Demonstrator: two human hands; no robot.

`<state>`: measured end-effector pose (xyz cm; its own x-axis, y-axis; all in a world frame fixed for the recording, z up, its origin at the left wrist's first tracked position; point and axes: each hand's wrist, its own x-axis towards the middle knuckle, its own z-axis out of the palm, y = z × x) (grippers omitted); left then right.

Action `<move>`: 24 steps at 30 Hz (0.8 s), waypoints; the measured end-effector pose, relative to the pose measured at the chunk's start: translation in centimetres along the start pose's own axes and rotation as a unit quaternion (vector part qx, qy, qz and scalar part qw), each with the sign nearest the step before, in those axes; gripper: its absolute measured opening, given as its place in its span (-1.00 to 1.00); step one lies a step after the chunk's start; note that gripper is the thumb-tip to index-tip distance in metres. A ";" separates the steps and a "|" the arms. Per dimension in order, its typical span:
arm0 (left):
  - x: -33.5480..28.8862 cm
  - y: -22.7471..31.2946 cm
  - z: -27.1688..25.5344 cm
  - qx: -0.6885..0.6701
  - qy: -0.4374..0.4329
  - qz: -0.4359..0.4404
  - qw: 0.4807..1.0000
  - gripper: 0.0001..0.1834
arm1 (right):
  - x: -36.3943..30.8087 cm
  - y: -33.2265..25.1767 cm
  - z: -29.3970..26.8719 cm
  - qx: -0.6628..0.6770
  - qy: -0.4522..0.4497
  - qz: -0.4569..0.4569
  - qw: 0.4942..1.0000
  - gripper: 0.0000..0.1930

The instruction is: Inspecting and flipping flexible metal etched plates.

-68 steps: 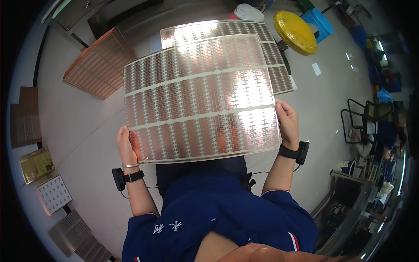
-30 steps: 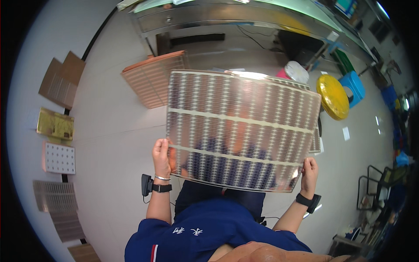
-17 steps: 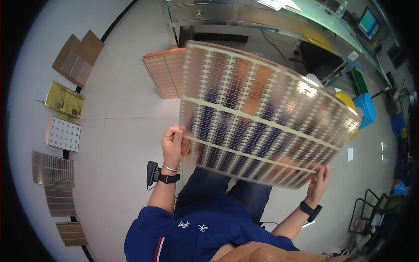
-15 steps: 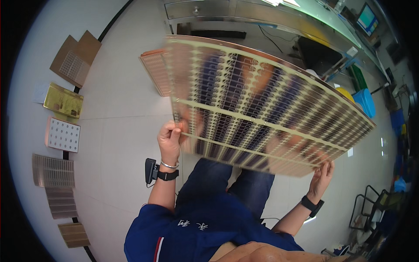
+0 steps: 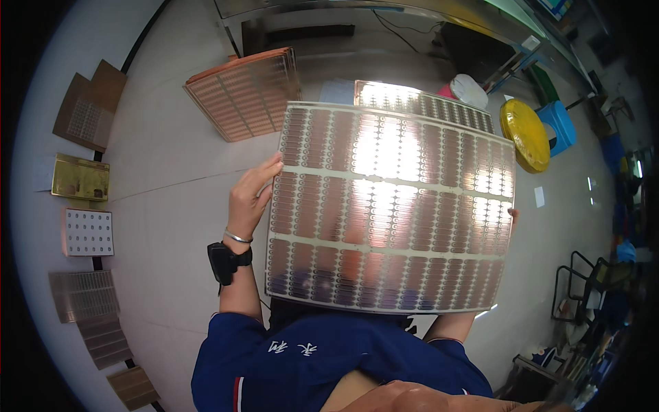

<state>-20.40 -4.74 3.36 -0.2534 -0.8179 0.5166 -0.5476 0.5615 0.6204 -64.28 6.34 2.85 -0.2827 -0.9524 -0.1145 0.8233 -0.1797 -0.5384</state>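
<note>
A large copper-coloured circuit board panel [image 5: 322,220] with pale bands and rows of small repeated shapes is held up in front of my body. Its shiny face is turned towards me and reflects bright light. My left hand [image 5: 248,196] grips the panel's left edge near its upper half. At the opposite edge, my right hand [image 5: 513,215] supports the panel; only fingertips show and the rest is hidden behind it. Just beyond the far edge, a similar panel [image 5: 446,108] is partly covered by the held one. A stack of copper panels [image 5: 240,96] leans at the far left.
A metal workbench [image 5: 302,12] stands at the far side. To the right are a round yellow object [image 5: 525,136], a blue bin [image 5: 559,127] and a black-framed chair [image 5: 573,288]. Several sample boards, including a white dotted one [image 5: 89,232], line the left wall.
The panel has swung from a slanted position to squarely facing me, its right side moving inward. A similar panel beyond it and more of the leaning stack now show. Both hands keep their hold.
</note>
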 end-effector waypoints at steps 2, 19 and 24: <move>-0.1 -0.2 0.3 -0.017 0.006 -0.011 1.000 -0.64 | -1.0 -0.4 0.5 -0.002 0.005 0.023 1.000 -0.60; -2.4 -1.6 5.3 -0.685 0.042 -0.250 0.683 -0.50 | -2.7 1.2 -1.4 -0.270 0.058 -0.002 0.961 -0.70; -3.9 1.0 9.5 -0.778 0.012 -0.333 0.533 -0.39 | -2.4 4.8 -0.7 -0.185 0.081 -0.085 0.976 -0.70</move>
<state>-27.56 -2.18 -3.68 -0.3955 -0.9094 -0.1286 0.8189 -0.4126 0.3991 -60.02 7.96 -0.03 -0.4981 -0.8600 -0.1108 0.5320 -0.2022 -0.8222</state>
